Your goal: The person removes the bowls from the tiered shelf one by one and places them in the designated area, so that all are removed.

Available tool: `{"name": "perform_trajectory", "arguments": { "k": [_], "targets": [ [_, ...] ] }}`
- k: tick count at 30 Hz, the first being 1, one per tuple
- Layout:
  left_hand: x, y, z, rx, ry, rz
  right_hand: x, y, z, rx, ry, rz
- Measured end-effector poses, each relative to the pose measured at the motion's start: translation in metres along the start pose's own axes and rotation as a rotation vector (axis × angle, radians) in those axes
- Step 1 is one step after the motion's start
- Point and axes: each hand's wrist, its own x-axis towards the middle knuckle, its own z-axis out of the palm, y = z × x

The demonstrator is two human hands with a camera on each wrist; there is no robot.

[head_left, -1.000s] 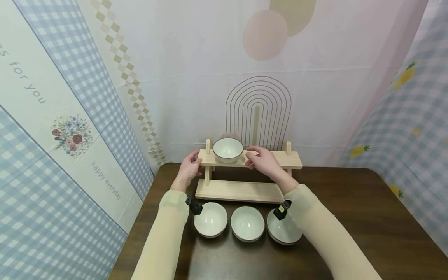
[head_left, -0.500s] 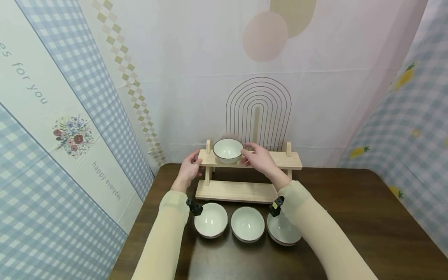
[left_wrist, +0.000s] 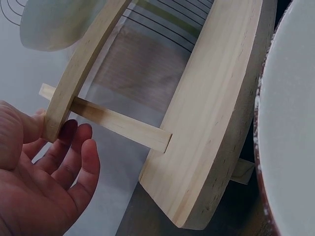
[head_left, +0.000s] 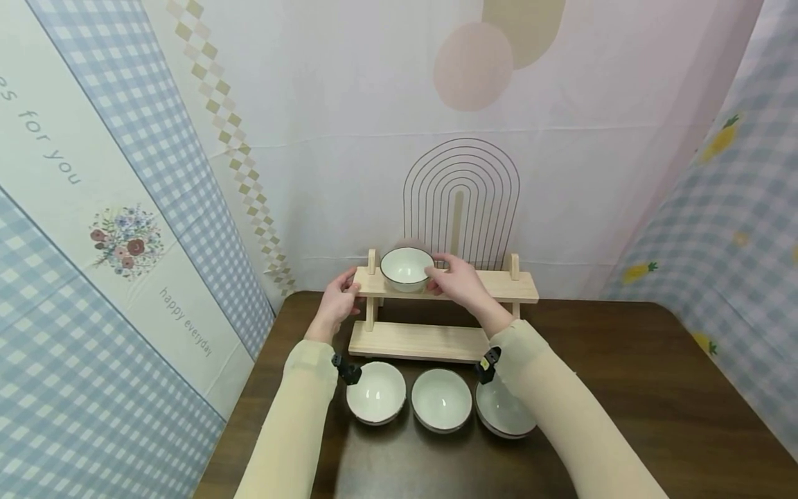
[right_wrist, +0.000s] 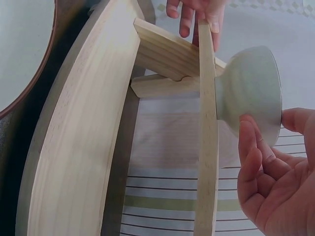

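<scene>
A white bowl with a dark rim stands upright near the left end of the top board of a two-tier wooden shelf. My right hand pinches its right side: in the right wrist view the thumb is at the rim of the bowl and the fingers lie against its outer wall. At the shelf's left end, my left hand grips the edge of the top board. The left wrist view has the thumb on one face of that board and fingers curled by the other.
In front of the shelf, a left bowl, a middle bowl and a right bowl stand in a row on the dark wooden table. My right sleeve partly covers the right one. A patterned cloth hangs behind.
My right hand has moved left from beside the bowl and taken hold of its right side. The bowl and my left hand look the same.
</scene>
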Motion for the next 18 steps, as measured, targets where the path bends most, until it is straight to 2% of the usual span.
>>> {"name": "perform_trajectory", "arguments": {
  "k": [18],
  "targets": [
    [0.0036,-0.0032,-0.0013,0.012,0.008,-0.001,0.0033,0.0052,0.0044,0.036,-0.009,0.006]
  ]
}}
